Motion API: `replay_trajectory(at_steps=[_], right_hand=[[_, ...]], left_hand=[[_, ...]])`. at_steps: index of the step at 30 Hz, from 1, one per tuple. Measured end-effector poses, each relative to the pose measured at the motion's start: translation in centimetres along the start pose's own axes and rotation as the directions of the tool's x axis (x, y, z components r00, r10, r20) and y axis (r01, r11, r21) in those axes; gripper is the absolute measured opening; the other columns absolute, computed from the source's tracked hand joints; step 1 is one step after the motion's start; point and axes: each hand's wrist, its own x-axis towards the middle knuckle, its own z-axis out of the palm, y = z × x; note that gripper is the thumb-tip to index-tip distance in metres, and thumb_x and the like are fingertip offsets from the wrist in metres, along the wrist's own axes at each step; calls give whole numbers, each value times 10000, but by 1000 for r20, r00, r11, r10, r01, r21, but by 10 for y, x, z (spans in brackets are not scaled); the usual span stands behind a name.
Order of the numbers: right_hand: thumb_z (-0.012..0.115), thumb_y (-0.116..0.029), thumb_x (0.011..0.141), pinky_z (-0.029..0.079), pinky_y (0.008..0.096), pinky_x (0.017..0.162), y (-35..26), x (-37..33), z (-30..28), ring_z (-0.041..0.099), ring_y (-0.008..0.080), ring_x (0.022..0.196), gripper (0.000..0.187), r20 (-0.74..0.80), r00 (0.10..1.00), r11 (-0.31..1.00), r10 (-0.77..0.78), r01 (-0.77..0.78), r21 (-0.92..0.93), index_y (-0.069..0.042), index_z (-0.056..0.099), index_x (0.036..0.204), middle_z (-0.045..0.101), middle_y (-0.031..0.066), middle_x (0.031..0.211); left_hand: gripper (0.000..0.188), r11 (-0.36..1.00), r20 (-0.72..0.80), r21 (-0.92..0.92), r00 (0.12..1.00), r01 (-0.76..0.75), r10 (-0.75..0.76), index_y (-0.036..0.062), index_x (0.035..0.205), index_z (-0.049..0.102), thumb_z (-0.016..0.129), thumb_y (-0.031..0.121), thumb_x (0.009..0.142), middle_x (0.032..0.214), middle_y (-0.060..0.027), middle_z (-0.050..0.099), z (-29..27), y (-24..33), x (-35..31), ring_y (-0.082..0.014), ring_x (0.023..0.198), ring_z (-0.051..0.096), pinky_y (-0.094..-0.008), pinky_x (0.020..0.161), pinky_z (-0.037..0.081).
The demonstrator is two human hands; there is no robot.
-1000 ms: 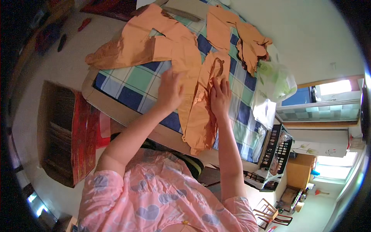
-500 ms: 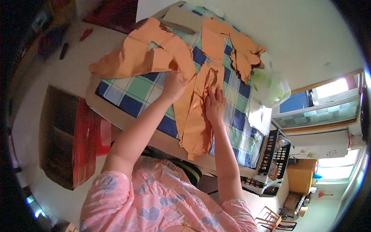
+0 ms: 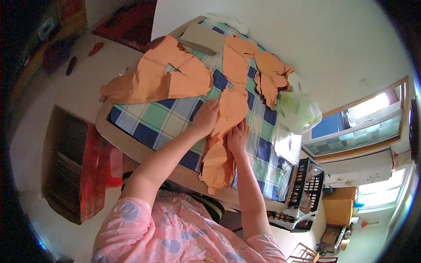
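Observation:
On the checked cloth lie several flat, orange-tan fabric-like pieces; whether they are cloth or paper I cannot tell. In front of me a long, creased orange-tan piece (image 3: 232, 107) runs toward the near edge, folded and bunched at its middle. My left hand (image 3: 206, 117) is closed at its left edge, fingertips partly hidden. Across from it, my right hand (image 3: 238, 138) grips the right edge with bent fingers. A larger curved orange-tan piece (image 3: 149, 74) spreads out at the left. Farther back right lies a crumpled orange-tan piece (image 3: 272, 72).
The blue, green and white checked cloth (image 3: 147, 131) covers a table. A flat beige stack (image 3: 201, 37) lies at its far end. A whitish-green plastic bag (image 3: 298, 111) sits along the right side, near a black plastic crate (image 3: 307, 184). An open cardboard box (image 3: 66, 162) stands at left.
My left hand has moved down and slightly right, away from the left piece. The long piece's upper part now lies smoother, and its left strip no longer shows. My right hand is slightly lower.

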Motion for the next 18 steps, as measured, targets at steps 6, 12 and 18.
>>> replay_trajectory(at_steps=[6,12,18], right_hand=[[497,-154,883,226,578,1104,20,-10,8,270,386,1404,447,55,997,998,53,-54,23,-40,526,1315,389,191,1471],[527,-128,885,267,500,1095,14,-9,3,308,405,1372,377,33,998,998,55,-54,-28,-8,576,1240,393,232,1444],[506,-134,926,259,497,1107,17,-7,7,317,412,1363,387,32,998,998,52,-51,-40,1,540,1288,390,236,1445]], left_hand=[[515,980,261,189,965,-67,16,21,1400,418,424,310,973,1485,-130,374,7,35,-9,-295,1429,243,-489,1161,177],[484,964,275,217,957,-151,88,103,1412,431,418,311,975,1469,-130,392,15,37,-4,-305,1418,258,-522,1152,178],[462,973,227,192,970,-131,86,108,1388,461,422,299,969,1442,-143,416,16,37,-3,-315,1394,298,-530,1144,197]])
